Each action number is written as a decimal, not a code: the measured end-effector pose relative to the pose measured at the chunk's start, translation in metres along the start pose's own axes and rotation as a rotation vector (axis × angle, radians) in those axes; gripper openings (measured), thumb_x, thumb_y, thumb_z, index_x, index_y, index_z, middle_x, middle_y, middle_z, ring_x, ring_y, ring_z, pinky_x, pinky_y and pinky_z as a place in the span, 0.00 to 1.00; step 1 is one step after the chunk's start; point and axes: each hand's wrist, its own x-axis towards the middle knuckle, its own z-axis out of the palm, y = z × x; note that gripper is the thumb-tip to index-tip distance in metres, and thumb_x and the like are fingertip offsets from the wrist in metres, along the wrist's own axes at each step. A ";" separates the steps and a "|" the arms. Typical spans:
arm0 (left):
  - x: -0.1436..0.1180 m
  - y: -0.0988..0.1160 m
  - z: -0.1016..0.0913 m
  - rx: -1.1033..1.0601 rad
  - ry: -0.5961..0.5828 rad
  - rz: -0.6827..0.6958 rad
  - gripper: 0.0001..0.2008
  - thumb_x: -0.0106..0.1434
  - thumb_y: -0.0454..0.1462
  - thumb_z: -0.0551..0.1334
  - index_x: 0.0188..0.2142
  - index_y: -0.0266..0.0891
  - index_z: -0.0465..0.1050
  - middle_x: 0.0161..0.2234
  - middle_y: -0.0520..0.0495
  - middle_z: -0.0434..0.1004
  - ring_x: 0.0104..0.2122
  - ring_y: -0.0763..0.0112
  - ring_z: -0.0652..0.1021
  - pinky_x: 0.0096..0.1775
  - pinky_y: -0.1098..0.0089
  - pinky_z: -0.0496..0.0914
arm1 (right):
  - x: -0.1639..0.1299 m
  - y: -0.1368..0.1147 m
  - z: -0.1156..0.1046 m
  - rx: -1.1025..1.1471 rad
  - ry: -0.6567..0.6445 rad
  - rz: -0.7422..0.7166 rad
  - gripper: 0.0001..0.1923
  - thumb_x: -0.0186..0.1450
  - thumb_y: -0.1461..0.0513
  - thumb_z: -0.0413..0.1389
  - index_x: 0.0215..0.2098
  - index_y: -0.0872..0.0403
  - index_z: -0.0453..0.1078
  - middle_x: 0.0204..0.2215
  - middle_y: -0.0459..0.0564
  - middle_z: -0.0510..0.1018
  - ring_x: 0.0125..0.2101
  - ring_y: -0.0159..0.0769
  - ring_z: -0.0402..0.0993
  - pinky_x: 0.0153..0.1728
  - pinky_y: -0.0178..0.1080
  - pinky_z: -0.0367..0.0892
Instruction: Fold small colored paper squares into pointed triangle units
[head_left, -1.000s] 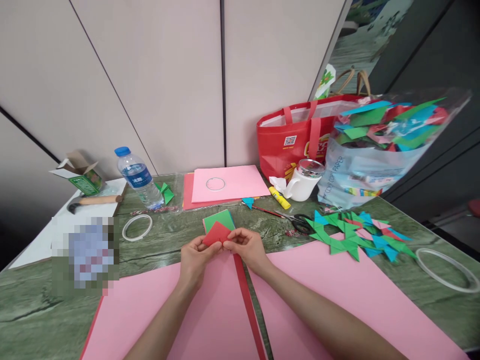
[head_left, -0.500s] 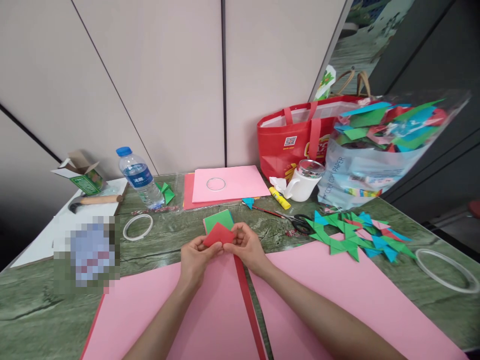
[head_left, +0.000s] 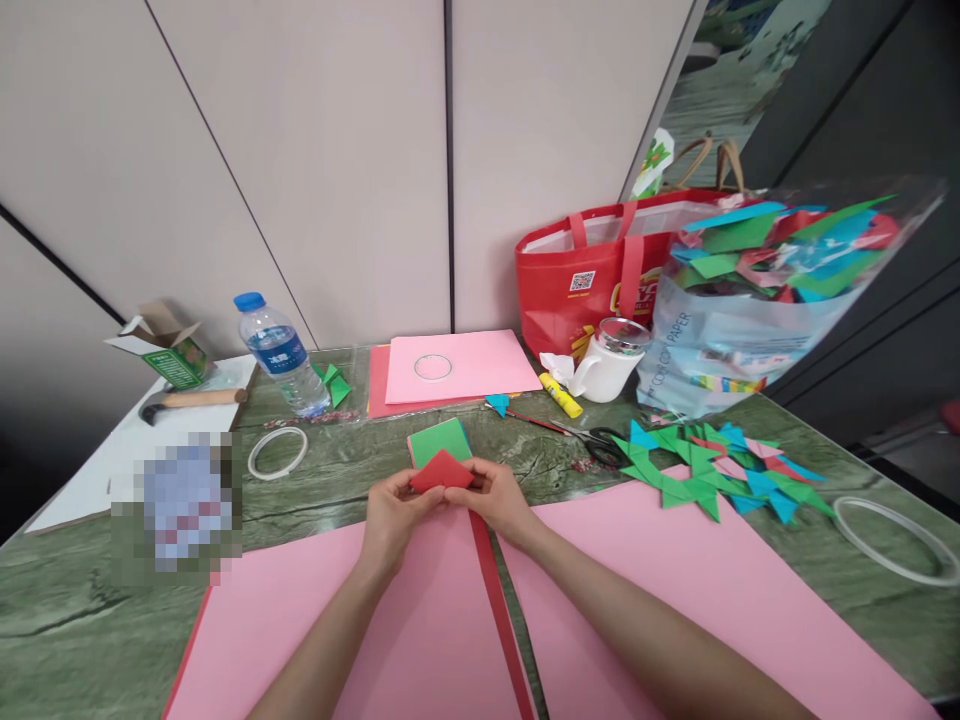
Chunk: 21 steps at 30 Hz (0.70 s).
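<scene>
A small folded red paper (head_left: 440, 471) is pinched between both hands just above the table. My left hand (head_left: 394, 516) grips its left corner, and my right hand (head_left: 498, 495) grips its right side. Right behind it lies a green paper square (head_left: 437, 440) on top of other sheets. Under my wrists are two large pink sheets (head_left: 675, 580) with a red strip (head_left: 501, 620) running between them.
The green marble table (head_left: 60, 620) holds a water bottle (head_left: 280, 354), tape rings (head_left: 277, 452), a pink paper stack (head_left: 454, 368), a glue stick (head_left: 559, 396), scissors (head_left: 596, 441), a white mug (head_left: 606, 363), folded paper shapes (head_left: 712, 470), a red bag (head_left: 592, 275) and a clear bag (head_left: 757, 300).
The red paper has flattened and tipped more level between my fingers; my right hand slid slightly along its edge. Nothing else on the table moved.
</scene>
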 end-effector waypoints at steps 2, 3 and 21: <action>0.000 0.001 0.000 0.019 -0.011 0.003 0.12 0.41 0.37 0.69 0.27 0.35 0.75 0.24 0.49 0.78 0.25 0.69 0.77 0.31 0.72 0.71 | 0.000 0.000 0.000 0.011 -0.002 0.012 0.13 0.47 0.58 0.62 0.29 0.56 0.70 0.25 0.45 0.74 0.27 0.34 0.71 0.30 0.36 0.66; 0.000 0.001 -0.001 0.022 -0.018 -0.003 0.12 0.41 0.37 0.69 0.27 0.35 0.75 0.23 0.49 0.78 0.25 0.69 0.77 0.31 0.72 0.71 | 0.000 0.001 0.000 0.014 -0.001 0.018 0.13 0.48 0.58 0.62 0.29 0.56 0.70 0.24 0.45 0.74 0.26 0.34 0.70 0.30 0.36 0.66; 0.001 0.002 0.000 0.141 -0.032 0.076 0.11 0.50 0.42 0.62 0.27 0.34 0.72 0.27 0.47 0.76 0.29 0.68 0.75 0.33 0.71 0.68 | 0.002 -0.001 -0.001 0.089 0.017 0.036 0.13 0.49 0.60 0.60 0.32 0.55 0.67 0.24 0.44 0.72 0.24 0.30 0.67 0.26 0.33 0.64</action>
